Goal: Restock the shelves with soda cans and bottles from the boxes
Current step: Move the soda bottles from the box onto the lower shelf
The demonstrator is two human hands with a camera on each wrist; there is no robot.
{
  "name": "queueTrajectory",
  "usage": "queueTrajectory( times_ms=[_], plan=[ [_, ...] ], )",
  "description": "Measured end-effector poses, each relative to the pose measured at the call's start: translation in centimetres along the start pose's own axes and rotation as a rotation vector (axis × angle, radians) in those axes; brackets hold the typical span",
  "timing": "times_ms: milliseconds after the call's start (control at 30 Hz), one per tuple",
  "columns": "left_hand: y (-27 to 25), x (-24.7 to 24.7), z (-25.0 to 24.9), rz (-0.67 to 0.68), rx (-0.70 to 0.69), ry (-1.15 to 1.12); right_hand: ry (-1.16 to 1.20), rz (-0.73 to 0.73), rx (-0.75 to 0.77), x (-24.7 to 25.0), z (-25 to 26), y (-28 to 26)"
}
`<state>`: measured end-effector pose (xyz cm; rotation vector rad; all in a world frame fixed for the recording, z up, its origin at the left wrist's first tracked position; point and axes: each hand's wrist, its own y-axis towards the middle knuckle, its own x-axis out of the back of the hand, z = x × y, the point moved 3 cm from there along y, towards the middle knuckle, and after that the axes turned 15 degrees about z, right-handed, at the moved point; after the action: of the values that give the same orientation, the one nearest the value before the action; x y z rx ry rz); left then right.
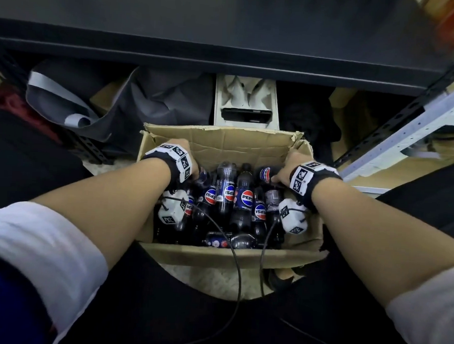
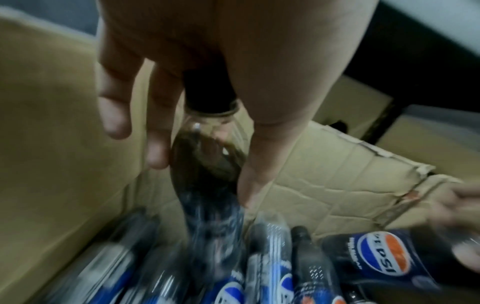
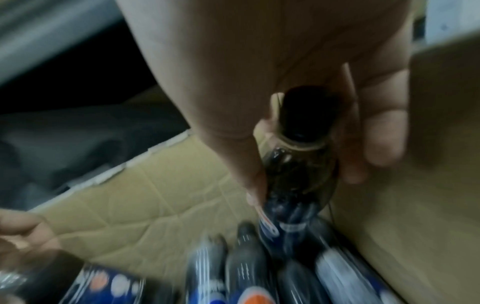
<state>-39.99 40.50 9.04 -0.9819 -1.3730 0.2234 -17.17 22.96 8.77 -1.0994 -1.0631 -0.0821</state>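
An open cardboard box on the floor between my knees holds several dark Pepsi bottles lying in a heap. Both hands are inside it. My left hand grips one bottle by the neck just under its black cap, thumb on one side and fingers on the other. At the box's right side, my right hand grips another bottle by the neck in the same way. Both wrist views are blurred.
A black shelf runs across just above and behind the box. Under it lie a grey bag and a white moulded tray. A white perforated rack stands at the right. Cables hang over my lap.
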Motion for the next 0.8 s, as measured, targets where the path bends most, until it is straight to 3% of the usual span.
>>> queueTrajectory(
  times_ms=[133,267,433,567,800],
  plan=[
    [-1.0,1.9,-1.4,-0.066,-0.039,-0.028,0.085,-0.113,0.033,2.9,0.8,-1.3],
    [-1.2,3.5,-2.3,-0.036,-0.010,-0.024,0.086,-0.049,0.040,3.4,2.1,-2.4],
    [-0.2,1.9,-2.3,0.036,0.025,-0.067,0.189,0.084,0.084,0.2,3.1,-0.3],
    [1.3,0.3,-1.4,0.024,0.033,-0.283,0.330,0.088,0.146,-1.8,3.7,1.6],
    [3.7,-3.3,-0.3,-0.043,-0.131,-0.779,0.579,0.155,0.187,-3.9,3.7,3.6]
  ],
)
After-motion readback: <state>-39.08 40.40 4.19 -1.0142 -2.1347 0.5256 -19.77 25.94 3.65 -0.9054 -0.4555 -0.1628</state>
